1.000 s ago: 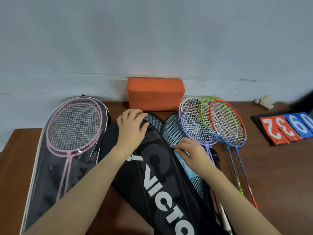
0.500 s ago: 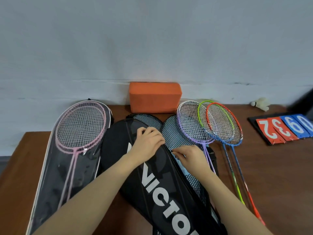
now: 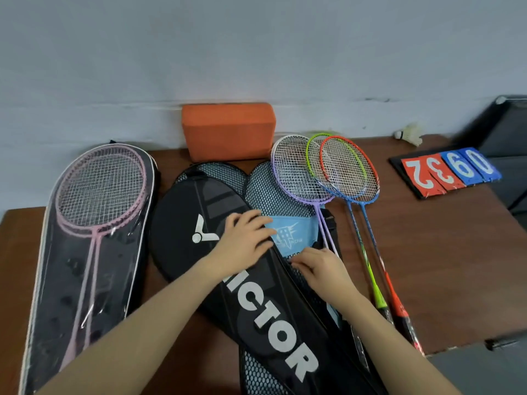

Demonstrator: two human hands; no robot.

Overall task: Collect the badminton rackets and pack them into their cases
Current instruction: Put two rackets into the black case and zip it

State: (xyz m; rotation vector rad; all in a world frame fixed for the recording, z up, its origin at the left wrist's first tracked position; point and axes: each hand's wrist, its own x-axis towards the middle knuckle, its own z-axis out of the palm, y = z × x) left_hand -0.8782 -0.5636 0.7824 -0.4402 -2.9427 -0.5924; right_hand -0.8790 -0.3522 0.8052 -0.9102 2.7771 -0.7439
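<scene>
Left hand (image 3: 245, 246) lies fingers-spread, flat on the black VICTOR case (image 3: 199, 223); right hand (image 3: 319, 266) has curled fingers at that case's edge, seemingly pinching the zipper or seam, exact hold unclear. Pink rackets (image 3: 99, 183) already sit in the clear case (image 3: 85, 266) on the left; purple racket (image 3: 299, 169), green racket (image 3: 313, 155) and orange-blue racket (image 3: 348, 169) lie loose on the table (image 3: 427, 252), overlapping the mesh case (image 3: 268, 192). Risk: tugging the black case likely drags the mesh one and shifts the loose rackets, tangling strings.

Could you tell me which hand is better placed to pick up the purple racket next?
The right hand: it lies beside the purple racket, near its shaft, while the left hand rests on the black case, farther away.
</scene>
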